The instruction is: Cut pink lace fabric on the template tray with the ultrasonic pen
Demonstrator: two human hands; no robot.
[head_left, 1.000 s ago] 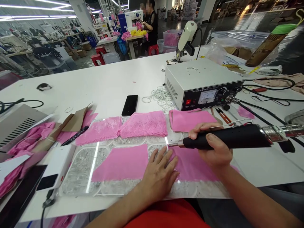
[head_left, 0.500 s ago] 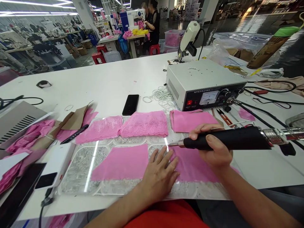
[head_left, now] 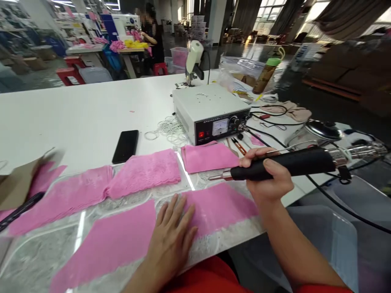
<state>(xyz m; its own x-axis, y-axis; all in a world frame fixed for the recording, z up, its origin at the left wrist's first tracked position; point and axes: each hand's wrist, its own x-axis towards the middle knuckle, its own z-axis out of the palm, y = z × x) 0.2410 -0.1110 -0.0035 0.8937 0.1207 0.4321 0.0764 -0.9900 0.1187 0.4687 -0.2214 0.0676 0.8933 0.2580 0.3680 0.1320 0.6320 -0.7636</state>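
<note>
My left hand (head_left: 172,234) lies flat with fingers spread, its fingertips on the left edge of a pink fabric piece (head_left: 216,205). Another pink piece (head_left: 119,236) lies flat to its left. Both rest on a clear, patterned plastic sheet (head_left: 45,248). In my right hand (head_left: 271,175) is a black-handled ultrasonic welding tool (head_left: 293,162), its thin metal tip pointing left, above the sheet and seemingly apart from the fabric. Beyond the two pieces lie a stack of pink lace pieces (head_left: 146,173), a second lace stack (head_left: 70,195) and a folded pink stack (head_left: 210,158).
A grey control box (head_left: 210,101) with a dial stands behind the fabric, cables running right. A black phone (head_left: 126,146), loose white elastic cord (head_left: 171,129), snips (head_left: 238,145) and a bottle (head_left: 267,75) are on the table. Clear bins (head_left: 324,240) sit below the right edge. Someone sits at a sewing machine far back.
The camera view has swung right, so things appear shifted left. The tool's tip has moved away from the fabric edge near my left fingers. My left hand stays flat on the fabric.
</note>
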